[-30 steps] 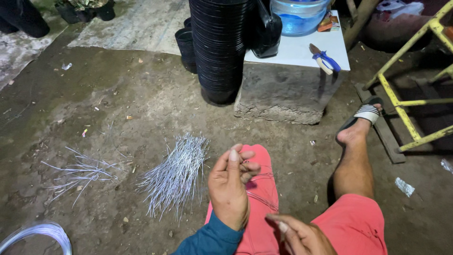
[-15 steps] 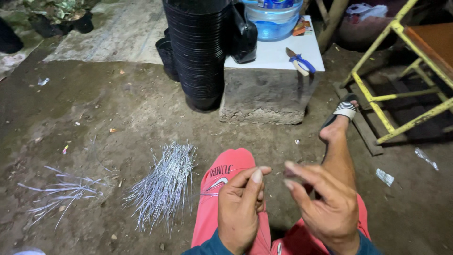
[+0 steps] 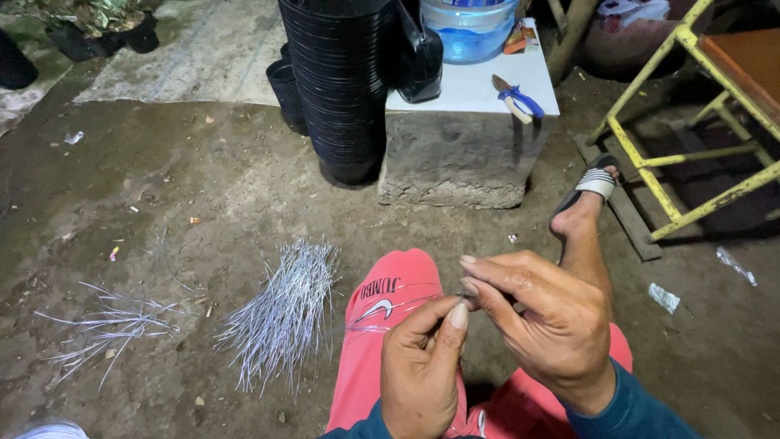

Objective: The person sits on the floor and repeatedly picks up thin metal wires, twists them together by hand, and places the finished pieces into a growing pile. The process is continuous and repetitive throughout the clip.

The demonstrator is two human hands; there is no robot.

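Wire (image 3: 398, 307), seemingly running leftward across the thigh, pinched between left hand (image 3: 422, 370) and right hand (image 3: 540, 321) fingertips.

Outdoor yard workshop: dirt floor (image 3: 203, 187), stacked black pots (image 3: 341, 81), wire bundle (image 3: 280, 313), pliers (image 3: 513, 97) on concrete block (image 3: 455, 158).

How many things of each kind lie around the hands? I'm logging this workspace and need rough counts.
Hands: 2, left hand and right hand, pinching a thin wire
Wire piles on the ground: 2, big pile, small pile
Black pot stacks: 2, tall stack, short stack
Blue-handled pliers: 1
Water jug: 1
Total: 8
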